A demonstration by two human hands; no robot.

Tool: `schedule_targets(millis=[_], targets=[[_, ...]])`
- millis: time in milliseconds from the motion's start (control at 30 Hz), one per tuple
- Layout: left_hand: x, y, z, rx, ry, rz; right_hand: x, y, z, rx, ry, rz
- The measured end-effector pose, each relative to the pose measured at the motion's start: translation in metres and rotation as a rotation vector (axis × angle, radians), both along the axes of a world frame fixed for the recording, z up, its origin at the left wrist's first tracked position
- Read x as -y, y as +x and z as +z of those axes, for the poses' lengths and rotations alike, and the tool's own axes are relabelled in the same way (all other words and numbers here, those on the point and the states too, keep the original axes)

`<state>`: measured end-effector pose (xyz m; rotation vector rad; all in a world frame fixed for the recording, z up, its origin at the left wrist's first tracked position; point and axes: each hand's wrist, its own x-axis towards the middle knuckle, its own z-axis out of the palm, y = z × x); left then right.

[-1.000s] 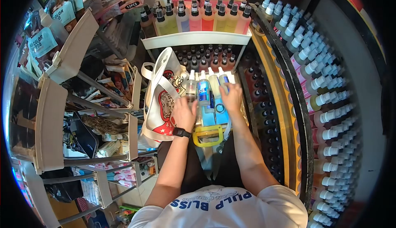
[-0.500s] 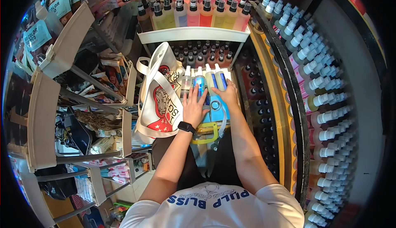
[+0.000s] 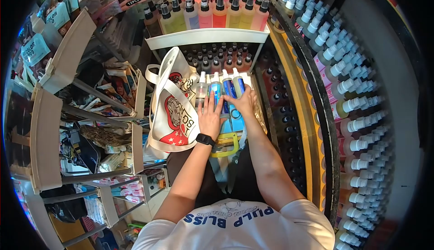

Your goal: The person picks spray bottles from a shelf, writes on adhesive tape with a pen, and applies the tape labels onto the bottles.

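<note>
Several white-capped spray bottles lie in a row on the surface before me. My left hand (image 3: 209,118) rests with fingers spread over a spray bottle with a light-blue label (image 3: 215,88). My right hand (image 3: 242,104) is curled round the rightmost spray bottle (image 3: 238,83), its thumb reaching across the neighbouring dark-blue-labelled bottle (image 3: 228,86). A clear spray bottle (image 3: 201,89) lies at the row's left end. Below my hands are a light-blue item (image 3: 237,124), partly covered, and a yellow-green handle-shaped frame (image 3: 233,147).
A white printed tote bag (image 3: 169,109) stands to the left. Shelves (image 3: 47,137) crowded with packets are farther left. Behind is a white rack (image 3: 208,37) of coloured spray bottles. Rows of white-capped bottles (image 3: 346,87) line the right wall behind a dark rail (image 3: 332,132).
My right hand has moved left and slightly up over the right-hand bottles, its thumb now across the second one. These bottles sit closer together, with more blue label showing. My left hand stays spread.
</note>
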<state>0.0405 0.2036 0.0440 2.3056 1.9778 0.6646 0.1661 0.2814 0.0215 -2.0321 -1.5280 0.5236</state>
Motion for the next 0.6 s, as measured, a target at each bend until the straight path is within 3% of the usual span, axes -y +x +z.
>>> schedule_targets(millis=[33, 133, 167, 267, 567, 600], targets=[[0.000, 0.000, 0.001, -0.009, 0.002, 0.002, -0.005, 0.006, -0.005, 0.001, 0.002, -0.001], [-0.001, -0.004, 0.000, -0.043, 0.001, -0.029, -0.031, 0.031, -0.042, -0.875, -0.066, 0.094], [0.001, -0.005, -0.002, -0.059, -0.005, -0.043, -0.029, 0.029, -0.040, -0.873, -0.069, 0.097], [0.002, -0.002, -0.005, -0.092, 0.001, -0.022, -0.020, 0.020, -0.033, -0.206, 0.052, -0.005], [0.001, -0.001, -0.003, 0.003, -0.038, -0.022, -0.008, 0.016, -0.014, -0.088, 0.123, -0.035], [0.002, -0.002, -0.003, 0.010, -0.023, -0.030, -0.009, 0.017, -0.010, -0.229, 0.078, -0.014]])
